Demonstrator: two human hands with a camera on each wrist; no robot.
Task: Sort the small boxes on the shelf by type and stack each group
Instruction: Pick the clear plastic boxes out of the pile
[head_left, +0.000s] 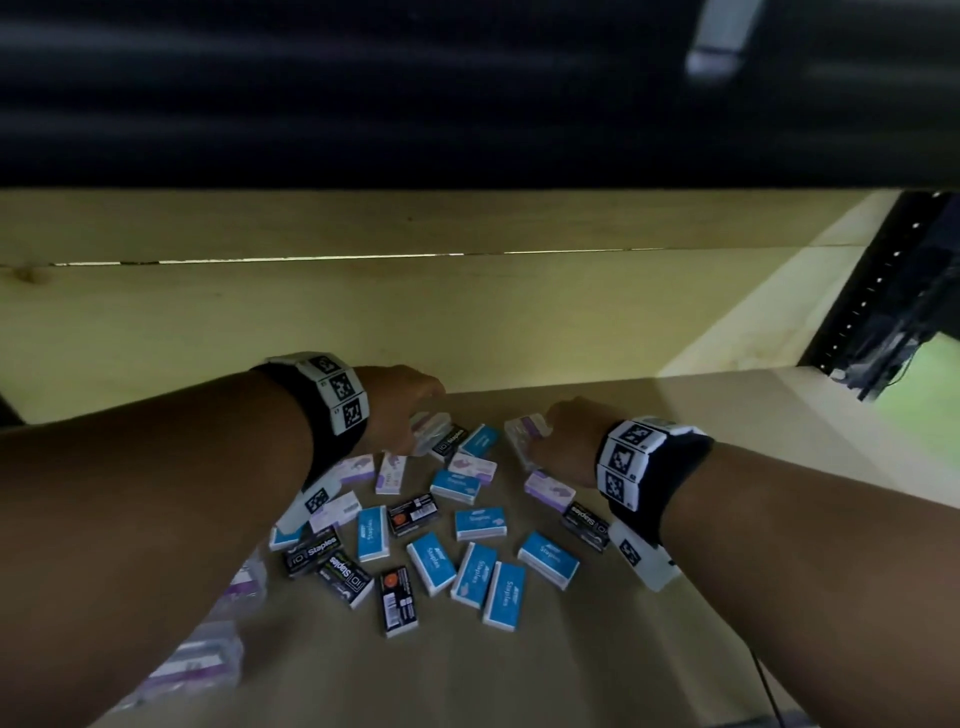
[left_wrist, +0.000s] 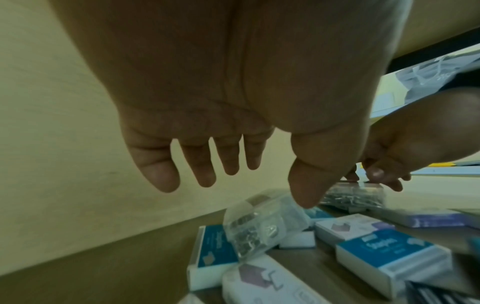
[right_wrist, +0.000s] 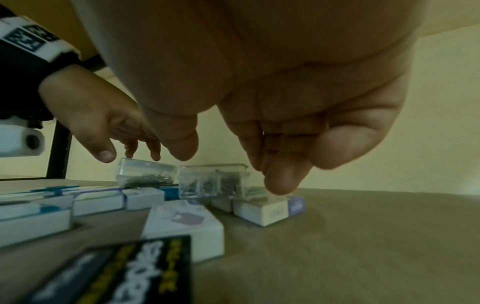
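Small boxes lie scattered on the shelf board (head_left: 649, 649): blue staples boxes (head_left: 373, 532), black staples boxes (head_left: 311, 553), white-and-purple boxes (head_left: 390, 473) and clear plastic boxes of metal clips. My left hand (head_left: 415, 441) hovers with straight, spread fingers just above one clear box (left_wrist: 262, 226) and holds nothing. My right hand (head_left: 543, 434) reaches down on a second clear box (right_wrist: 213, 181), thumb and fingertips at its top edges without a closed grip. In the left wrist view the right hand's fingertips (left_wrist: 376, 172) touch that box's lid (left_wrist: 353, 197).
A pale wooden back wall (head_left: 363, 322) stands close behind the boxes. A dark upper shelf (head_left: 467, 104) overhangs them. A black perforated upright (head_left: 872, 291) is at the right end. More clear boxes (head_left: 202, 660) lie under my left forearm. Bare board lies right of the pile.
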